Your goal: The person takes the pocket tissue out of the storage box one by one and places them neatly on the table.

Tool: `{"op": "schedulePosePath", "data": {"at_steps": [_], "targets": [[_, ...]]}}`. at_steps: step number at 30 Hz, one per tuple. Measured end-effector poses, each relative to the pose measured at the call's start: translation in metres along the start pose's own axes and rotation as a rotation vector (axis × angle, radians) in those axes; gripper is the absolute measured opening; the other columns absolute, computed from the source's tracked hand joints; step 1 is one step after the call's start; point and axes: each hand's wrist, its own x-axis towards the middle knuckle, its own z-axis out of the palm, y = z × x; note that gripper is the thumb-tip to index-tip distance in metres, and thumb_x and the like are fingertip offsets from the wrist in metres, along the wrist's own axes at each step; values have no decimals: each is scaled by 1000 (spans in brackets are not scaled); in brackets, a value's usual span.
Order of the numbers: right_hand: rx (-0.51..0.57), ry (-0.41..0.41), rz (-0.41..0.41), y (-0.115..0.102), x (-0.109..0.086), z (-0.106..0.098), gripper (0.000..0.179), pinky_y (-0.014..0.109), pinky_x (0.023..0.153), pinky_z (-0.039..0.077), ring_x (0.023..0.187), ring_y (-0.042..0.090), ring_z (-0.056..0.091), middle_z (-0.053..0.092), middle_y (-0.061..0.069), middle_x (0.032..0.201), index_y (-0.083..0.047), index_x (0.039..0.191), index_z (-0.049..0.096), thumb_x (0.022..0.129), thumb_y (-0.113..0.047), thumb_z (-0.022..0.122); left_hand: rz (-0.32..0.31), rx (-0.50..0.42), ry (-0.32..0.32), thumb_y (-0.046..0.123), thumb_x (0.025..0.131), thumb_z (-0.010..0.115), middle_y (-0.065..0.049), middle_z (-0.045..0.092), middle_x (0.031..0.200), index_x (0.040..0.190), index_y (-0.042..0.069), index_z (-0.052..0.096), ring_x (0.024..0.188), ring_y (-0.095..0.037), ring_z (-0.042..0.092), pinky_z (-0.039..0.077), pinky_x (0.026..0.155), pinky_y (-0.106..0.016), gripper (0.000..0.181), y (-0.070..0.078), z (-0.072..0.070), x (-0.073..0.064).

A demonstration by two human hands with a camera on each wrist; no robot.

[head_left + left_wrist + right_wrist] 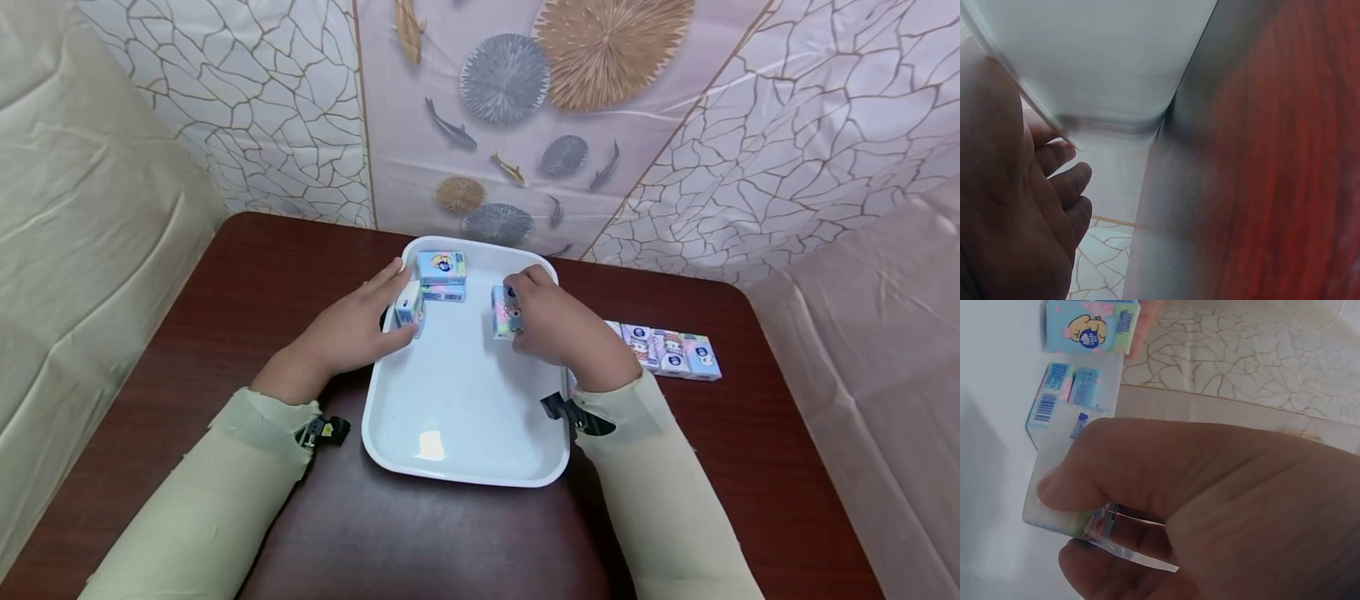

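Observation:
My right hand (551, 321) holds a pocket tissue pack (504, 312) over the right half of a white tray (465, 417). Its thumb presses on the pack's white face in the right wrist view, with fingers underneath. My left hand (358, 325) is at the tray's left rim. Between its thumb and fingertips stands another tissue pack (409, 303), set on edge. Beside it lie two more packs, an upper one (441, 265) and a nearer one (444, 292) with a barcode. The left wrist view shows several left fingers (1069, 184) beyond the rim; its thumb is hidden there.
A row of tissue packs (671, 353) lies on the dark red-brown table (757, 467) right of the tray, partly behind the right forearm. Patterned cloth (285, 117) hangs behind the table, with plain pale cloth (82, 250) on the left.

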Motion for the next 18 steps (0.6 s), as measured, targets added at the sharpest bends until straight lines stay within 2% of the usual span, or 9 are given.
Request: {"op": "schedulePosePath", "data": {"at_steps": [9,18], "targets": [[39,10,-3,7,-20,-1,93,45,106,57,123,26,54,41,11,155,-11,158,42,79,-13,90,1,-5,-1,63,99,59,15,-3,177,170,34,9,164,-25,18,33,126,-58,92,1,-1,-1],[60,25,-13,16,-44,-7,91,49,100,59,121,27,56,41,10,153,-12,157,42,79,-12,90,-4,-11,1,62,98,61,12,0,178,170,35,9,164,-25,19,34,125,-58,92,2,-2,-1]]}}
